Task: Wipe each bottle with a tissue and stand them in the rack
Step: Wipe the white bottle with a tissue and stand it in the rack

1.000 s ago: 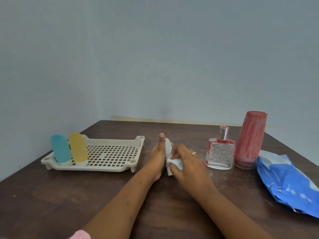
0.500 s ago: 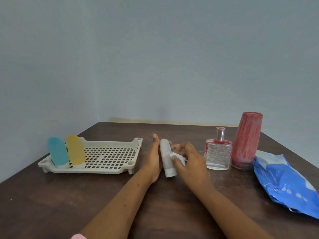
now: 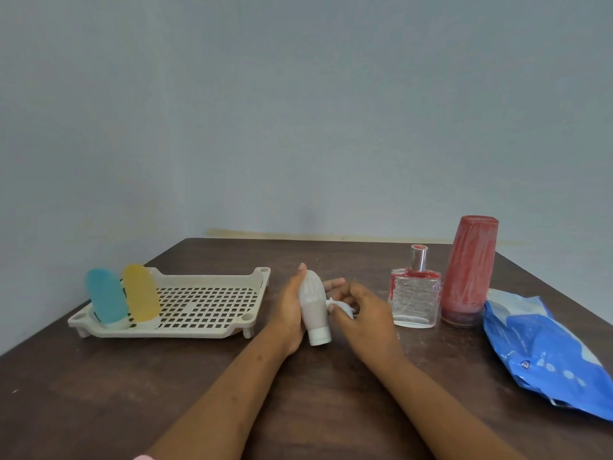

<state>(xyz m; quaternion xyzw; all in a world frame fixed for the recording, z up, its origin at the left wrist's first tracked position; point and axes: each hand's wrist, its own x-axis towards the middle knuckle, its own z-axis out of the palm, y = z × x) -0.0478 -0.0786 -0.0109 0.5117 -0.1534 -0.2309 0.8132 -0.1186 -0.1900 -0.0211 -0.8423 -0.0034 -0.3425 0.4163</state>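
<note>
Nearest the camera, both forearms reach in over the dark table point(image 3: 99, 393), and a crumpled blue packet point(image 3: 544, 353) lies at the right edge. Just beyond, the left hand point(image 3: 290, 313) grips the white bottle point(image 3: 313, 307) cap-down, thumb up its left side and fingers curled behind; whether the cap touches the table I cannot tell. The right hand point(image 3: 365, 313) pinches a bunched tissue point(image 3: 341, 305) in curled fingers.

A second ago that tissue was pressed over the bottle and hid most of it. Half a second ago it had slid to the side. Now it sits at the bottle's right flank, with the right hand drawn off a little, so the whole bottle shows. I judge the wipe of this one is about finished and the move to the rack comes next.

Further left, the rack point(image 3: 212, 277) already has a blue bottle point(image 3: 106, 300) and a yellow bottle point(image 3: 141, 293) standing side by side at its left end, leaving grid open to their right. The raised wall and corner post on the rack's right side face the left hand, so the bottle would likely need lifting over them.

Behind and right of the right hand, near its knuckles, stands a glass perfume bottle point(image 3: 414, 300), with a tall red bottle point(image 3: 467, 273) just beside it; both look smeared and not yet wiped. A backward swing of the right hand could knock the glass one. A plain grey wall point(image 3: 298, 111) closes the view
</note>
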